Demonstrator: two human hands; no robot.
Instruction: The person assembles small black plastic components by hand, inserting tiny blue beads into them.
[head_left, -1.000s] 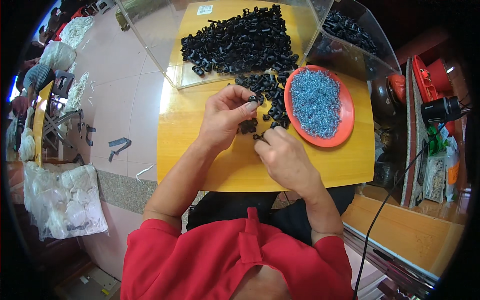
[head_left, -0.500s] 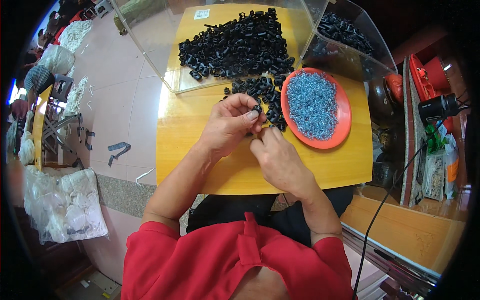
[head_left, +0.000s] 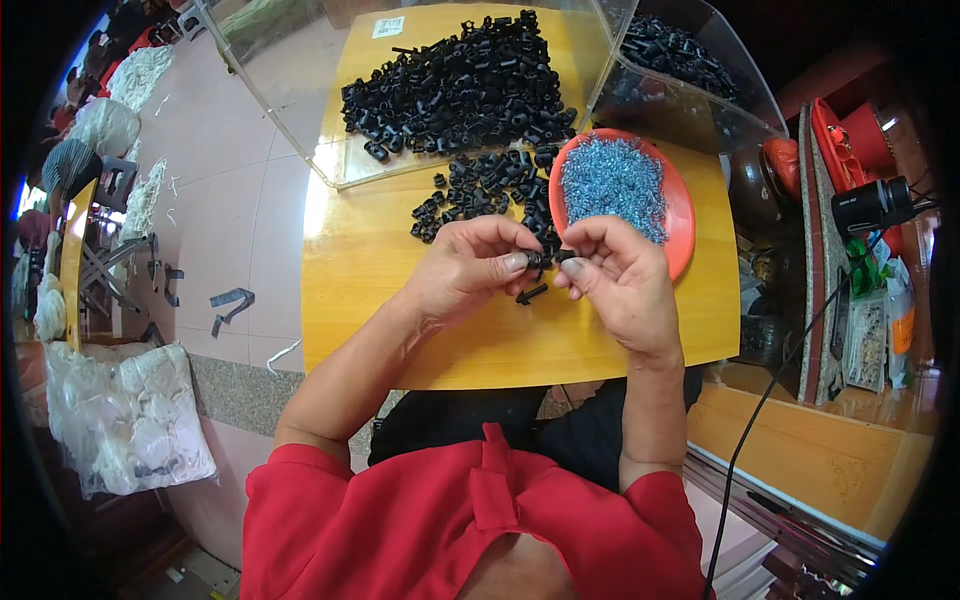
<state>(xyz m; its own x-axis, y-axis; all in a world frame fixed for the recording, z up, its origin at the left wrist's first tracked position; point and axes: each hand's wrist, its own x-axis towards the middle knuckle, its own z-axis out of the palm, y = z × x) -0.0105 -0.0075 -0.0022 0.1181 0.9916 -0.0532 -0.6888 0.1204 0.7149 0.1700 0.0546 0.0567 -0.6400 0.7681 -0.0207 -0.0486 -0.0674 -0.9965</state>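
Note:
My left hand (head_left: 472, 264) pinches a small ribbed black plastic fitting (head_left: 535, 260) between thumb and fingertips above the yellow table. Facing it, my right hand (head_left: 628, 285) grips another small black plastic piece (head_left: 564, 256). The two parts meet end to end, or nearly so; the fingers partly cover them. A slender black plastic piece (head_left: 532, 294) lies on the tabletop just below. Beyond my left hand spreads a loose heap of black fittings (head_left: 475, 190). Small bluish metallic pieces, likely springs (head_left: 612, 185), fill the red plate (head_left: 682, 225) beyond my right hand.
A clear plastic box (head_left: 335, 178) on its side holds a big pile of black parts (head_left: 455, 95) at the table's far side. Right of the table, a dark cable (head_left: 765, 400) hangs near a shelf (head_left: 800, 440). Bagged white bundles (head_left: 135, 415) sit on the left floor.
My right hand has lifted and turned, and now holds a black piece against the left hand's fitting. Both hands are slightly lower relative to the heap. The whole view has shifted a little.

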